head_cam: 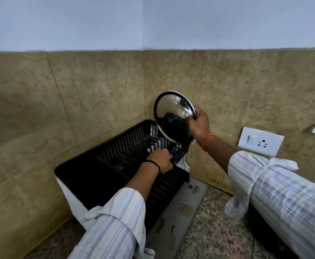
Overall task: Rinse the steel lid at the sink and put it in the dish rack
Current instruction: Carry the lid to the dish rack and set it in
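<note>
Black dish rack (115, 165) set in the worktop (218, 230) corner, steel lid (173, 116) held tilted above the rack's far end, rim gripped by the right hand (199, 126), rack's near wall clasped by the left hand (161, 160)

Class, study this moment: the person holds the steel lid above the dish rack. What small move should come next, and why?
Probably lower the lid on edge into the slots at the far end of the dish rack. The right hand pinches its rim, tilted, just above that end, while the left hand grips the rack's inner divider, seemingly steadying it.
</note>
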